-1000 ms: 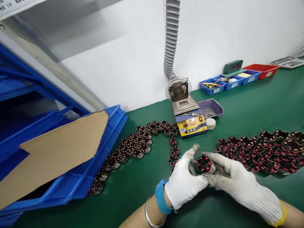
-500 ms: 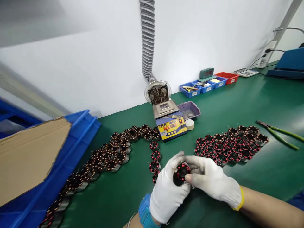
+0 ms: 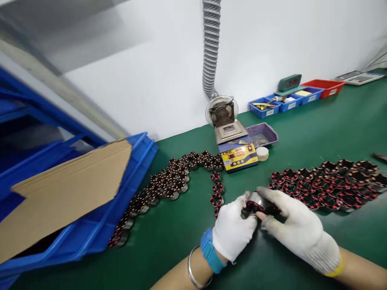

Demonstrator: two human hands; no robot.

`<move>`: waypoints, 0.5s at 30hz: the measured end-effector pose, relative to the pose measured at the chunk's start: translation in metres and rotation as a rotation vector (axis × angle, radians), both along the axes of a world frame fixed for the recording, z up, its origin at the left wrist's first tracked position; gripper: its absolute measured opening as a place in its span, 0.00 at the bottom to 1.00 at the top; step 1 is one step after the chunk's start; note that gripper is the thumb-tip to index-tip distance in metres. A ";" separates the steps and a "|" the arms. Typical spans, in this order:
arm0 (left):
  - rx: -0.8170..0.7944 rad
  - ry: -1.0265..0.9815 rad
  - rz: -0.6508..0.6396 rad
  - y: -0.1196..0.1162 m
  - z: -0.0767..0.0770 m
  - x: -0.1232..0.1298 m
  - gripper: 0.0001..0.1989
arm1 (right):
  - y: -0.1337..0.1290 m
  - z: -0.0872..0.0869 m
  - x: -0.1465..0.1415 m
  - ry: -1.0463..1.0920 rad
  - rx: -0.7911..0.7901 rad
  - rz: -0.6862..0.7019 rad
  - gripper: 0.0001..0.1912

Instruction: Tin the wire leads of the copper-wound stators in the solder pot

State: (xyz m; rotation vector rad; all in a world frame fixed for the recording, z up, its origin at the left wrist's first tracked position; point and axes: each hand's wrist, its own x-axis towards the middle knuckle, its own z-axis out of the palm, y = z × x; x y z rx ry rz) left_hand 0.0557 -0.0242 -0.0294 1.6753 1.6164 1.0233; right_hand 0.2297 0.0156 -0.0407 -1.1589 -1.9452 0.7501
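My left hand (image 3: 234,231), in a white glove with a blue wristband, is closed around a motor stator (image 3: 256,199). The stator is tilted so that its silver outer side and part of its red-and-black winding show. My right hand (image 3: 298,231), also gloved, grips the same stator from the right with thumb and fingers. A dark part between the hands is mostly hidden by the fingers, and I cannot tell whether it is a second stator. Just left of the hands, a short column of red-wound stators (image 3: 217,188) stands on the green table (image 3: 169,249).
Rows of stators (image 3: 320,183) stand to the right, with a long cluster (image 3: 169,179) on the left. A yellow-and-blue soldering pot (image 3: 238,155) sits behind, beneath a grey hose (image 3: 211,48). Blue crate (image 3: 145,161) with cardboard (image 3: 75,193) borders the left; a purple tray (image 3: 263,133) lies behind.
The view has swung left, so things sit farther right. The stator between my hands has been turned from showing its open ring face to showing its silver side.
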 end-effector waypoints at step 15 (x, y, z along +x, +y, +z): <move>-0.202 -0.410 -0.066 0.009 0.030 -0.025 0.20 | 0.007 0.003 -0.001 0.122 -0.214 -0.081 0.29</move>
